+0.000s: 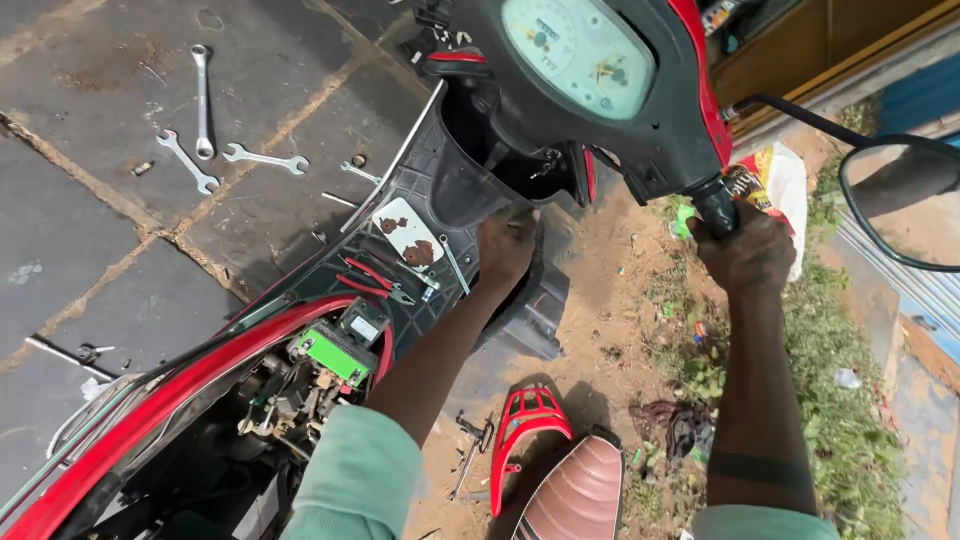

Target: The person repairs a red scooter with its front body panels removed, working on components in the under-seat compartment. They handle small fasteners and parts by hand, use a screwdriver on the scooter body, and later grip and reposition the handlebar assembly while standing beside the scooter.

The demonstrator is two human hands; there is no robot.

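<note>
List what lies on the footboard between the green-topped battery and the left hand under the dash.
Head view: between the green-topped battery and the left hand, red-handled pliers lie on the black footboard, beside a rust-spotted white plate.

Red scooter (150, 415), green battery (332, 355), black grip (716, 203)

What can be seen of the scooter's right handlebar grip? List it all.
The grip is a dark, rubbery-looking cylinder at the end of the scooter's right handlebar, below the round speedometer. Only its inner end shows; the right hand is wrapped around the rest, fingers closed over it. It slants down toward the person, above a littered patch of sand and grass. A thin black mirror stalk rises from near it. Its surface pattern is too small to tell.
</note>
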